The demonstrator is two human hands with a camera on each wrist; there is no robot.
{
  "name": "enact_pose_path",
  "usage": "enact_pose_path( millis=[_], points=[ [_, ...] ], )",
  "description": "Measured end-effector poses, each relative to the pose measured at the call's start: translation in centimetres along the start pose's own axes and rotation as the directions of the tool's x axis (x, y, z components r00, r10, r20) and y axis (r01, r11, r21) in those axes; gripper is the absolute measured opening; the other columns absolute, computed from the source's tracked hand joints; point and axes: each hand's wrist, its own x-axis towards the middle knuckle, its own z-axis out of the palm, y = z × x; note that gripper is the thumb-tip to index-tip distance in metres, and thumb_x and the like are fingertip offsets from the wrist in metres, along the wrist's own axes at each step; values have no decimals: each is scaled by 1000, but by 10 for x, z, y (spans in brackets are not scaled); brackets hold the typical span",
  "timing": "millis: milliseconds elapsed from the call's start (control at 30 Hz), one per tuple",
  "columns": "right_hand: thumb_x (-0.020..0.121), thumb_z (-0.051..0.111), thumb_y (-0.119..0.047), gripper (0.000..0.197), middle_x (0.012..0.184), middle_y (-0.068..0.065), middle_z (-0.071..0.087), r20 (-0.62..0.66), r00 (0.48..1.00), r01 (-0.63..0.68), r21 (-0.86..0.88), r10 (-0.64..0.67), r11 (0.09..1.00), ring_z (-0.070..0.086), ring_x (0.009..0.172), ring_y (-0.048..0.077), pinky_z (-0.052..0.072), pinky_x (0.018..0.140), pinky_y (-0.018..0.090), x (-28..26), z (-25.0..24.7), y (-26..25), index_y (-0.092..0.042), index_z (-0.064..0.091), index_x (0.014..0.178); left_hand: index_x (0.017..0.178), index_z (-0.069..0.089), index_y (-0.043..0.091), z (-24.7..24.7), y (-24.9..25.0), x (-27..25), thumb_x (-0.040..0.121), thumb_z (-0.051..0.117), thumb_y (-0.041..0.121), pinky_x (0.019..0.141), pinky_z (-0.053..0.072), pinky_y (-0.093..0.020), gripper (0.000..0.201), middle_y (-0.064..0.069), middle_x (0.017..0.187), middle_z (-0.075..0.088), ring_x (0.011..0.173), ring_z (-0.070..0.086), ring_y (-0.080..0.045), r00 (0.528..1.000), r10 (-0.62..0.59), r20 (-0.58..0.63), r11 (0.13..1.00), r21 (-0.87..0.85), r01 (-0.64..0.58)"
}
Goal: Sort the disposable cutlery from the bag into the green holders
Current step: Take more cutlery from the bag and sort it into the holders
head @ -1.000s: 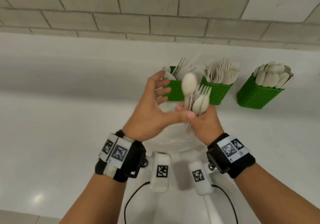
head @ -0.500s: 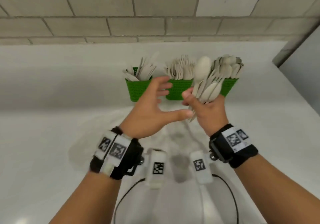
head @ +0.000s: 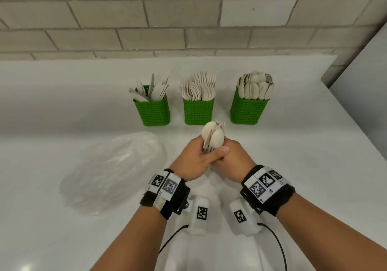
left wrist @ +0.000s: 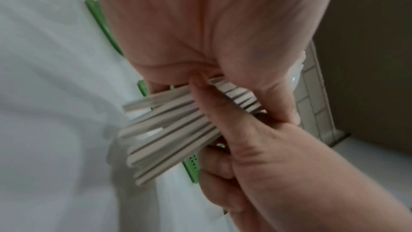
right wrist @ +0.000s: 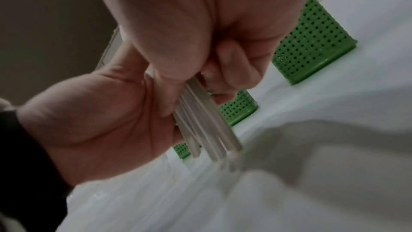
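Both hands clasp one bundle of pale disposable cutlery (head: pixel 213 138) upright over the white counter, spoon bowls on top. My left hand (head: pixel 195 159) wraps it from the left and my right hand (head: pixel 235 156) from the right. The handles (left wrist: pixel 169 130) stick out below the fists, as the right wrist view also shows for the handles (right wrist: pixel 205 130). Behind stand three green holders: the left holder (head: pixel 151 112) with knives, the middle holder (head: pixel 198 112) with forks, the right holder (head: pixel 249 111) with spoons. The bundle sits just in front of the middle and right holders.
A crumpled clear plastic bag (head: pixel 113 170) lies on the counter (head: pixel 62 113) to the left of my hands. A tiled wall (head: pixel 167 19) runs behind the holders. The counter's right edge (head: pixel 356 124) meets a grey wall.
My left hand, which was open beside the bundle, now grips it together with the right. Both hands have come down and nearer, away from the holders.
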Motion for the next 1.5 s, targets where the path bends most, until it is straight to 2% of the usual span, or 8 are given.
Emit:
enact_pose_path(
  millis=[267,467,633,800,933,1200,1400,1500],
  points=[
    [84,74,-12,17,62,3,60,51,999,-24,369,5,929,58,53,14,52,54,29,-1,-21,23,1,63,84,108,70,8,7,0,2,96,58,19,91,54,-45,20,-19,105,72,102,69,-34,972,-112,-205,933,-360,32],
    [90,67,-16,18,76,7,66,-13,996,90,328,-91,940,58,64,12,51,66,37,4,-24,29,-1,67,79,109,69,7,10,8,4,99,50,7,91,55,-41,22,-19,109,71,105,68,-33,980,-89,-179,894,-449,0],
    [97,50,-1,18,84,7,74,142,990,-90,534,16,841,72,75,19,59,71,33,4,-42,24,-6,68,97,104,64,7,1,11,4,101,48,13,73,60,-51,17,-16,105,72,92,70,-33,963,-178,-203,853,-520,48],
    [97,45,-7,18,56,-4,45,-123,985,-34,539,119,842,41,48,12,35,50,27,12,-61,15,-7,58,85,109,58,6,-7,15,4,104,43,14,65,56,-36,17,-2,88,71,69,64,-16,968,-42,-248,980,-201,-9],
    [91,65,-17,10,62,-10,54,-294,941,266,333,-168,905,49,57,10,44,58,23,18,-80,-12,-22,68,98,113,55,13,-9,16,7,103,42,7,66,50,-23,18,6,85,64,65,59,-9,979,116,-168,984,151,-90],
    [86,70,-13,15,76,-12,66,8,934,354,92,-356,931,60,69,5,46,64,19,31,-110,-25,-24,76,96,124,50,16,-22,23,0,93,47,-3,75,52,-31,37,13,91,64,76,61,-11,982,182,-40,882,449,-145],
    [92,64,-15,17,90,3,71,-445,855,404,247,-267,881,63,78,22,51,71,33,33,-121,-20,-31,70,90,118,47,8,-28,18,-5,90,43,-5,69,47,-37,31,2,89,58,70,50,-11,987,150,-64,875,474,-102],
    [92,63,-18,9,85,-5,68,-663,731,387,210,-160,898,62,75,7,50,67,22,32,-145,-11,-19,70,96,106,46,9,-37,5,-5,98,43,2,63,44,-34,11,2,82,55,62,45,-5,972,152,-177,920,385,-74]
  ],
)
